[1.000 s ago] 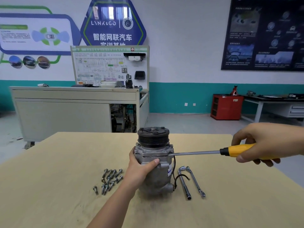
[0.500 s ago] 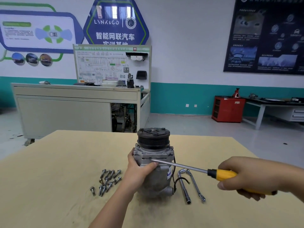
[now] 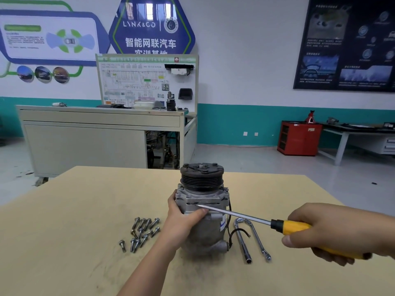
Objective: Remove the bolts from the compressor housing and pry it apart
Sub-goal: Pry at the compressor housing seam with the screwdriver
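Yellow-handled screwdriver [image 3: 286, 228] tip set at the seam of the compressor housing [image 3: 201, 231], ready to pry.
Your left hand [image 3: 181, 218] wraps the housing, which stands upright on the surface [image 3: 85, 210] with the bolts [image 3: 143, 231] loose beside it; your right hand [image 3: 333, 231] is closed round the handle. The shaft runs from your right, up and leftward into the seam just above your left thumb, so lever away from it.
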Available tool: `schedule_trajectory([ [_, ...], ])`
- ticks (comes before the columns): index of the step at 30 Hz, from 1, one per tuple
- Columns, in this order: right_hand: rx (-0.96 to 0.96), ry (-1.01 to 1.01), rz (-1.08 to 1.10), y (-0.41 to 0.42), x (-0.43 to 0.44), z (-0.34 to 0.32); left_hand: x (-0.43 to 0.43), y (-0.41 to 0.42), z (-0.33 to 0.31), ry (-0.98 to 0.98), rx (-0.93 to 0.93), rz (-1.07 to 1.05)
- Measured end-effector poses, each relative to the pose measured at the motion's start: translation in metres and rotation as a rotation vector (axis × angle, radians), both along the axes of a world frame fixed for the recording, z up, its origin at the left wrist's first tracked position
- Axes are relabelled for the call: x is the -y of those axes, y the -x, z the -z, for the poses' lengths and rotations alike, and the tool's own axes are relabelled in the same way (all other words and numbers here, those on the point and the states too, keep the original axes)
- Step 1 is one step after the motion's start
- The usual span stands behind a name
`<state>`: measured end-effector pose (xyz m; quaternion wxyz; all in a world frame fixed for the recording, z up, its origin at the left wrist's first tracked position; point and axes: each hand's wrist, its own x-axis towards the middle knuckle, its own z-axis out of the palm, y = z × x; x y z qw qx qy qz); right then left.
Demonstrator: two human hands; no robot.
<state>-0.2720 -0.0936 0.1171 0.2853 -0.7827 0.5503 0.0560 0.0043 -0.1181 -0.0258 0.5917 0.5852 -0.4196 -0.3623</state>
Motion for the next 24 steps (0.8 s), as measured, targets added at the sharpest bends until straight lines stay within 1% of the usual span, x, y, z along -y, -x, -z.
schedule_trajectory([
  [8, 0.047, 0.139, 0.044, -0.007, -0.021, 0.021, -0.001, 0.001, -0.002, 0.015, 0.000, 0.013],
  [10, 0.034, 0.177, 0.050, -0.009, -0.026, 0.023, -0.002, 0.002, -0.002, 0.017, 0.000, 0.025],
  [15, -0.179, 0.393, 0.027, -0.015, -0.036, 0.035, -0.004, 0.003, -0.001, 0.020, -0.009, 0.042],
  [19, -0.257, 0.463, -0.008, -0.017, -0.038, 0.041, -0.005, 0.004, -0.001, 0.007, -0.003, 0.040],
  [24, -0.304, 0.514, -0.004, -0.017, -0.042, 0.045, -0.006, 0.004, -0.001, 0.008, 0.002, 0.037],
])
